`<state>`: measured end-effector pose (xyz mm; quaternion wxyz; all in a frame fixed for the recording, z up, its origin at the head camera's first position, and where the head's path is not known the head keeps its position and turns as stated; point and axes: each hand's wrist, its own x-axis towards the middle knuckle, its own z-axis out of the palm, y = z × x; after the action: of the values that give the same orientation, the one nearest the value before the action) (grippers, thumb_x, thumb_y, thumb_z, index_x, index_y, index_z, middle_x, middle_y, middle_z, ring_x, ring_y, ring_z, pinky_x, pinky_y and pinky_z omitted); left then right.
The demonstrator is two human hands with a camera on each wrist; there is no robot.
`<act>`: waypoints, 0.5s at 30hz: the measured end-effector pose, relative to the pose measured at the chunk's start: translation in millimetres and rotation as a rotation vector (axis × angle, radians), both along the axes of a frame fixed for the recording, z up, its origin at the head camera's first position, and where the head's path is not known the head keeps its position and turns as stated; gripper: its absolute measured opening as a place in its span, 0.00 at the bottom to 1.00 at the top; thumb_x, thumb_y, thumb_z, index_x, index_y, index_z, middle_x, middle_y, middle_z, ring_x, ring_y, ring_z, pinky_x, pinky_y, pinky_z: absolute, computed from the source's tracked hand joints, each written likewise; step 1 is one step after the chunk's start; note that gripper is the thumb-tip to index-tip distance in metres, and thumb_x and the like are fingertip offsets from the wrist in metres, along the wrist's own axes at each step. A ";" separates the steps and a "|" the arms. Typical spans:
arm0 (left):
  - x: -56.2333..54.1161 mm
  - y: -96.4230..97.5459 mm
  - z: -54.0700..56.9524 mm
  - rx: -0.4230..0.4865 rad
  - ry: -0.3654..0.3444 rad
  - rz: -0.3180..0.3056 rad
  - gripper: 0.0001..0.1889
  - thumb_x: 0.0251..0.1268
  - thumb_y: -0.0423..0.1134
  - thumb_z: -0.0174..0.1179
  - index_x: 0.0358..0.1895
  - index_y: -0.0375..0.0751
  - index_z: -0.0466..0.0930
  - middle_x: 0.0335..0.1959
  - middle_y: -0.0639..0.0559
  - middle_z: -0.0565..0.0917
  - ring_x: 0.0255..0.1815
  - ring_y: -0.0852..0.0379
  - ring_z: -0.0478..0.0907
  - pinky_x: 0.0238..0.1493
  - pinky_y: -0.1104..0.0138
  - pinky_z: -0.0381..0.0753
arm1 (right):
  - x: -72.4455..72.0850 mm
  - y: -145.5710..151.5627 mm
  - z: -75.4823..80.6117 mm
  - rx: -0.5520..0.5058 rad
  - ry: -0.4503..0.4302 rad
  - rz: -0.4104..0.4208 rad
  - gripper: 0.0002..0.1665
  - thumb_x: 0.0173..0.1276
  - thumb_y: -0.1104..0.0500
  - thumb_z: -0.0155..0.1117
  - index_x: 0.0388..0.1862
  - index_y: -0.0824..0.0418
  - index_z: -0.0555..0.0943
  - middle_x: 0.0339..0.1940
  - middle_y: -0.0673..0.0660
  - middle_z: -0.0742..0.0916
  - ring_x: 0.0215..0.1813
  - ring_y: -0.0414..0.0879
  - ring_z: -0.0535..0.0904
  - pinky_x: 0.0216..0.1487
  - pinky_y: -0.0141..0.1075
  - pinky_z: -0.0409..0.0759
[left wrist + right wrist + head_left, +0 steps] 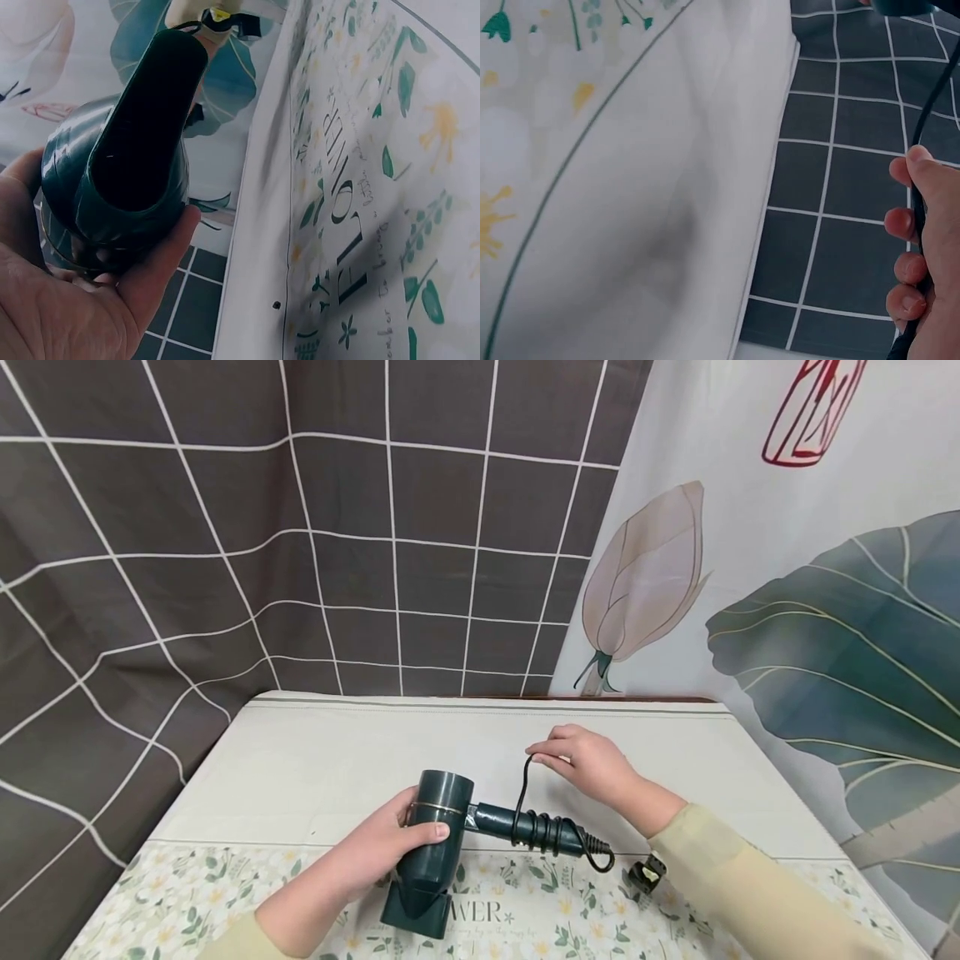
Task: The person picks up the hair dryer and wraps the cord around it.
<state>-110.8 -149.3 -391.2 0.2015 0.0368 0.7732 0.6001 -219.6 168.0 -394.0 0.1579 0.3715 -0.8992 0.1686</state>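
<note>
A dark green hair dryer (pixel 429 867) is held up over the table, its flat nozzle (pixel 415 912) angled toward the near edge. My left hand (pixel 381 845) grips the barrel, thumb across its top. In the left wrist view the nozzle's slot-shaped opening (pixel 139 127) faces the camera, with the palm and fingers around the barrel behind it. The black cord (pixel 544 832) is wound in several loops about the handle (pixel 491 820). One length rises from the loops to my right hand (pixel 596 766), which pinches it between thumb and fingers. A black plug (pixel 647 873) hangs beside the right sleeve.
Below is a table with a white cloth (pixel 337 752), its near part printed with flowers and lettering. A dark grid-patterned curtain (pixel 435 568) stands behind and to the left. At the right hangs a pale curtain (pixel 675 410) with large leaf and bud prints.
</note>
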 end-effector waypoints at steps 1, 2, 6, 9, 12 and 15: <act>-0.1 0.4 0.3 0.007 -0.003 0.007 0.42 0.64 0.52 0.65 0.76 0.42 0.55 0.59 0.40 0.78 0.47 0.48 0.82 0.53 0.45 0.74 | 0.4 -0.2 -0.9 0.007 -0.009 -0.008 0.11 0.69 0.54 0.67 0.48 0.49 0.89 0.33 0.42 0.82 0.30 0.34 0.71 0.31 0.32 0.73; -0.3 0.8 0.6 0.007 -0.004 0.014 0.43 0.64 0.53 0.65 0.76 0.42 0.55 0.59 0.41 0.78 0.48 0.48 0.81 0.54 0.44 0.74 | 0.5 -0.4 -2.5 0.016 -0.017 -0.018 0.11 0.70 0.54 0.67 0.48 0.49 0.89 0.33 0.42 0.82 0.30 0.34 0.71 0.31 0.32 0.73; -1.8 5.0 0.2 0.033 -0.008 0.057 0.42 0.64 0.53 0.65 0.76 0.43 0.56 0.58 0.42 0.78 0.50 0.48 0.80 0.56 0.43 0.72 | 1.4 -2.3 -10.4 0.041 -0.043 -0.035 0.11 0.70 0.53 0.66 0.47 0.50 0.89 0.34 0.42 0.82 0.31 0.34 0.71 0.32 0.32 0.74; -3.5 9.2 -1.3 0.069 -0.006 0.091 0.42 0.63 0.52 0.66 0.76 0.43 0.56 0.58 0.42 0.78 0.48 0.48 0.81 0.55 0.47 0.74 | 0.6 -4.9 -17.4 0.041 0.001 0.024 0.09 0.70 0.55 0.66 0.45 0.54 0.89 0.33 0.45 0.83 0.32 0.38 0.73 0.33 0.33 0.75; -5.3 13.9 -3.4 0.118 -0.012 0.103 0.43 0.64 0.50 0.66 0.76 0.41 0.55 0.58 0.40 0.77 0.47 0.48 0.82 0.54 0.51 0.76 | 1.8 -8.5 -21.8 0.009 0.050 0.107 0.08 0.70 0.58 0.65 0.42 0.58 0.89 0.30 0.48 0.83 0.32 0.41 0.74 0.34 0.35 0.76; -6.8 18.3 -4.6 0.158 -0.030 0.107 0.44 0.64 0.50 0.66 0.77 0.40 0.52 0.59 0.38 0.77 0.48 0.48 0.82 0.51 0.52 0.78 | 10.8 -13.5 -18.7 -0.029 0.039 0.137 0.07 0.65 0.62 0.67 0.40 0.58 0.89 0.29 0.48 0.83 0.32 0.41 0.74 0.35 0.36 0.75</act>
<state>-117.6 -131.0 -395.8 0.1773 0.0022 0.7212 0.6697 -208.8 154.4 -412.7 0.1687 0.4331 -0.8659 0.1848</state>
